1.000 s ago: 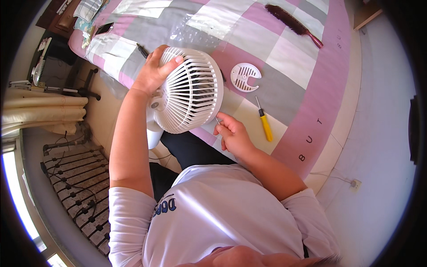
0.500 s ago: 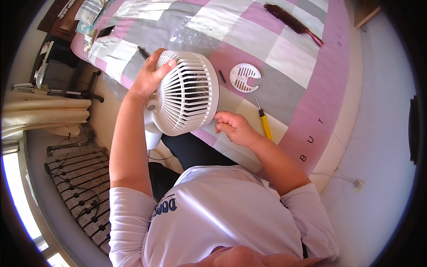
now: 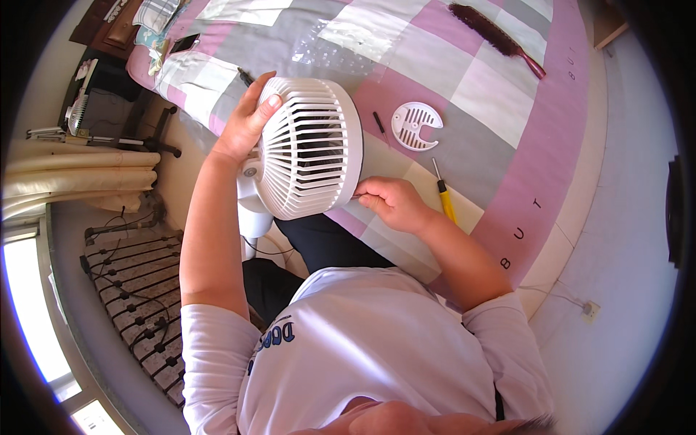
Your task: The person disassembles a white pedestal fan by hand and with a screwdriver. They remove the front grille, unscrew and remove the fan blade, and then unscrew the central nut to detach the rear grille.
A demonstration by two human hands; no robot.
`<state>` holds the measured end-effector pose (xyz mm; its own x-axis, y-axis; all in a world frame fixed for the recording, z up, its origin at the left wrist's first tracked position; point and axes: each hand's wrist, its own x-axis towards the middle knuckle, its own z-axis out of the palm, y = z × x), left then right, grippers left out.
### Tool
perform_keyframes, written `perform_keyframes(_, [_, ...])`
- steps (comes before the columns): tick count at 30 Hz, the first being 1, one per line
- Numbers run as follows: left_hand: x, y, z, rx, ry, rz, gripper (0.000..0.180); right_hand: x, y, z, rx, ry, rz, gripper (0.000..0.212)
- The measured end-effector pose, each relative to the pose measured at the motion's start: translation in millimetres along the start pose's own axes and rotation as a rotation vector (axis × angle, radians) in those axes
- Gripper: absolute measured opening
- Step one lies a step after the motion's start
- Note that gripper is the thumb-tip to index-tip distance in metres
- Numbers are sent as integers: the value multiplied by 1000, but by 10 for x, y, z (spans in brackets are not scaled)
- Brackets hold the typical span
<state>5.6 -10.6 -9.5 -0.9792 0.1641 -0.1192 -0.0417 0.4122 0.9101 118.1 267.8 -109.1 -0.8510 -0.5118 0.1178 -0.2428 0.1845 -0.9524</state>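
Note:
A white fan head with a slatted round grille stands tilted in front of me, its neck and pole below it at the left. My left hand grips the upper left of the grille, thumb laid over the slats. At the grille's lower right rim, my right hand is closed in a pinch; whatever its fingertips hold, if anything, is too small to make out. On the bed lie a yellow-handled screwdriver, a small black screwdriver and a white slotted round cover with a notch.
A checked pink, grey and white bedsheet covers the bed. On it are a dark bed brush, clear plastic wrap and a phone. Beige curtains and a railing are at the left; a wall socket is at the right.
The bed and the things on it have shifted slightly right in the picture. My right fingertips have closed in tighter at the fan's rim. My left hand keeps its grip on the grille.

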Motion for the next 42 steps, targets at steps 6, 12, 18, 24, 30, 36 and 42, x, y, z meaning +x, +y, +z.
perform_keyframes(6, [-189,116,13,276,313,298,68,-45,77,139,-41,124,-36,17])
perform_keyframes(12, [-1195,607,499,862,283,613,105,38,-153,355,45,216,-118,15])
perform_keyframes(18, [-1499,209,632,912,363,431,105,88,-346,510,37,206,-176,15])
perform_keyframes(24, [-1452,188,588,834,395,518,96,33,-473,539,24,185,-100,21])
perform_keyframes(30, [-1433,96,528,727,419,577,93,-11,-573,569,89,156,1,22])
perform_keyframes(36, [-1432,135,498,781,389,535,100,-24,-579,665,402,45,105,26])
perform_keyframes(42, [-1416,187,611,807,440,484,101,-121,-750,762,564,180,367,23])
